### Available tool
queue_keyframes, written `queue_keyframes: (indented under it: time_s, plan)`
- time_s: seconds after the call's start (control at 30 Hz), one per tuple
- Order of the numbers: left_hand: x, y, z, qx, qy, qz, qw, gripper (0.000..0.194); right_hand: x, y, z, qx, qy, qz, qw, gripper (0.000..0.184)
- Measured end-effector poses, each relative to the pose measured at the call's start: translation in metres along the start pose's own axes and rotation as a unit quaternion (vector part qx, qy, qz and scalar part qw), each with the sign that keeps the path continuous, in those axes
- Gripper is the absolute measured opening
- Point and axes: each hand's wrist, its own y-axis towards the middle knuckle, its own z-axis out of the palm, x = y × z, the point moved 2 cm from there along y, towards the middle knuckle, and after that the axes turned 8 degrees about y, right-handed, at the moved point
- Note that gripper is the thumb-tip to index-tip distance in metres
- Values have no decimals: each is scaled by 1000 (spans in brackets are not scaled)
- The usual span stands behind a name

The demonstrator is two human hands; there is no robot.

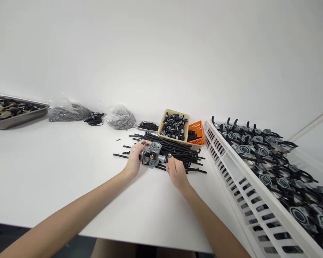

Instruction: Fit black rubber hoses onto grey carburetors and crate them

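A silver metal carburetor (152, 154) is held just above the white table, its round bore facing up. My left hand (134, 157) is closed round its left side. At the opposite end, my right hand (175, 170) pinches a small part by the carburetor's side outlet; thumb and fingers cover most of that part, so I cannot tell its kind. Beneath and behind both hands lies a loose pile of black rubber hoses (174, 148).
A white slatted crate (247, 190) full of carburetors stands at the right. Behind the hoses are a cream basket (160, 126) of black caps and an orange basket (204, 134). Bags of small metal parts (121, 117), black cords (94, 118) and a metal tray (24, 118) line the wall.
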Motion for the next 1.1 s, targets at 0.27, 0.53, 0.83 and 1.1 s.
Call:
queue_keyframes:
  time_s: [0.27, 0.53, 0.83, 1.1]
  plan:
    - [-1, -1, -9, 23, 64, 142, 987, 31, 8, -4, 10, -45, 35, 46, 997, 53]
    - [-6, -3, -12, 35, 111, 236, 965, 33, 13, -1, 17, -12, 169, 148, 974, 53]
    - [-17, -12, -10, 46, 173, 326, 928, 37, 24, -4, 23, -12, 320, 241, 916, 49]
    - [-14, -6, -8, 59, 192, 272, 941, 35, 6, 2, 14, -37, 161, 136, 977, 51]
